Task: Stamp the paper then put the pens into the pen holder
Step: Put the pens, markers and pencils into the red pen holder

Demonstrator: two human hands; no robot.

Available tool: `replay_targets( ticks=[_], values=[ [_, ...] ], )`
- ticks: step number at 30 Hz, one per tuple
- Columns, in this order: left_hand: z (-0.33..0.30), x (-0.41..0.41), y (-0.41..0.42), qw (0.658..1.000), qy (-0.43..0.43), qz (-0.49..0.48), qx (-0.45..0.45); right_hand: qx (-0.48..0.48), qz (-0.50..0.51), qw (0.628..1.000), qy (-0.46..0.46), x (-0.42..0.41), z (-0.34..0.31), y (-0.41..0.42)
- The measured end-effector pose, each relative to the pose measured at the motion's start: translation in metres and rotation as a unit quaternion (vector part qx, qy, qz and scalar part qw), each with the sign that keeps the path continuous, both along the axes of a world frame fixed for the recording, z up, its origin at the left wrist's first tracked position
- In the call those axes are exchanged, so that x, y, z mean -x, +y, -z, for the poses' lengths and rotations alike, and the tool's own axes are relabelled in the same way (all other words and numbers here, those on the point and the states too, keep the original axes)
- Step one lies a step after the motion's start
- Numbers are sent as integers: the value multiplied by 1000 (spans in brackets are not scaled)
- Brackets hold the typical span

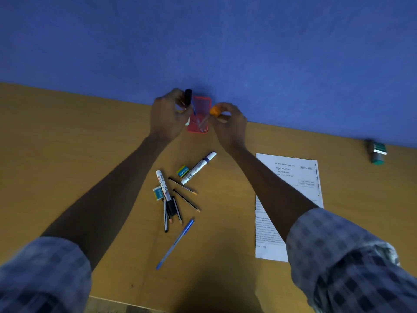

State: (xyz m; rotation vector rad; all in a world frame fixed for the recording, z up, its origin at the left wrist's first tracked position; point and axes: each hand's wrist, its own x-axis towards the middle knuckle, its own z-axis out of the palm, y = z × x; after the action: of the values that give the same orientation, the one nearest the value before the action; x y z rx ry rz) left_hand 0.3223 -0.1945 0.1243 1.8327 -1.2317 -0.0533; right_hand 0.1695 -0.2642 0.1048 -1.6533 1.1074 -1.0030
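Both hands are up at the far edge of the desk, right against the blue wall, working over the red pen holder. The left hand has its fingers curled around a black-capped marker, held upright just left of the holder. A blue pen stands at the holder's left rim, hard to say whether that hand grips it too. The right hand pinches an orange-capped pen at the holder's right rim, its clear barrel angled down inside.

Plenty of clutter in the middle of the desk, nearer than the holder: a white marker with a purple band, a green eraser touching its left side, a second white marker, another eraser just left of it, and several black pencils fanned out. A blue ballpoint lies alone, nearest of all.

The printed paper sits to the right, partly under the right forearm. The green stamp lies on its side far right, by the wall, well apart from everything.

The left half of the desk is bare wood, and so is the strip between the pens and the paper.
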Motion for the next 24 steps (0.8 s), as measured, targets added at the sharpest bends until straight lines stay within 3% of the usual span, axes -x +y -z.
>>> replay_targets(
  ticks=[4,13,24],
  values=[
    [-13,-6,-18,1000,11,-6,22,75,-1,997,27,-13,-1,-18],
    [-9,-11,-38,998,51,-10,47,125,-8,987,96,-26,8,-34],
    [25,-19,-40,993,-20,-5,-112,126,-62,969,203,-34,9,-35]
  ],
)
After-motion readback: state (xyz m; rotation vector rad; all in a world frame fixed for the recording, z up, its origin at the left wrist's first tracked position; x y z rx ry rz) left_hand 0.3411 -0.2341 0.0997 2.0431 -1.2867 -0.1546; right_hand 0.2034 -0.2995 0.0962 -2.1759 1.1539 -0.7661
